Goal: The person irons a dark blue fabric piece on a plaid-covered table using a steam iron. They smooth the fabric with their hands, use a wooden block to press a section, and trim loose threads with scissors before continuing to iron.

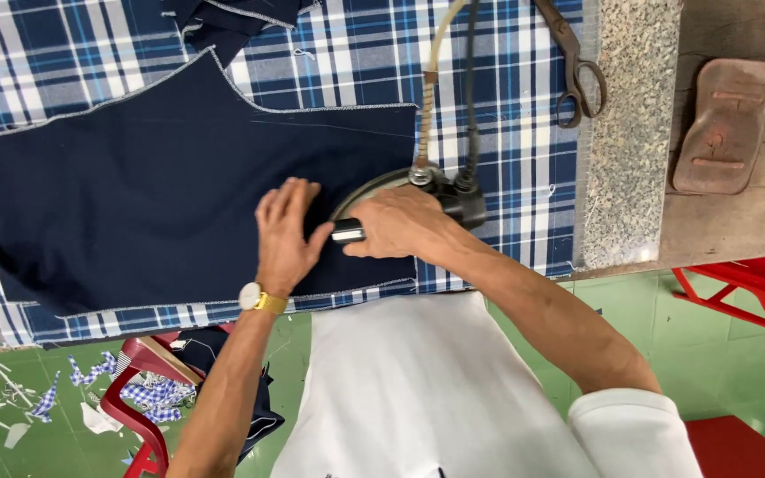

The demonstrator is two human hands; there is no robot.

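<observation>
Plainly mid-press, judging by the hands. Right hand [397,226] closed around the black handle of the iron [450,200], knuckles up, soleplate down on the navy fabric piece [152,195] near its right edge. Left hand [285,232] gripping nothing: laid flat and open on the same cloth, fingers spread, thumb just beside the handle's end, touching the fabric right next to the iron. Wristwatch [254,298] with a gold band on that left wrist.

Navy fabric piece spread flat on the plaid cover [511,115] of the table, pale stitched edges showing all round, lower edge close to the table's near side. Cord and hose [453,80] running up from the iron's back toward the far side. Scissors [577,71] lying well apart at the cover's far right, beside a speckled stone strip [635,133]; brown iron rest [723,128] further right on bare wood.

Probably calls for a slow, even slide over the cloth, with the flat hand kept ahead of the soleplate yet clear of the hot metal, and the cord kept from dragging across the smoothed part.
</observation>
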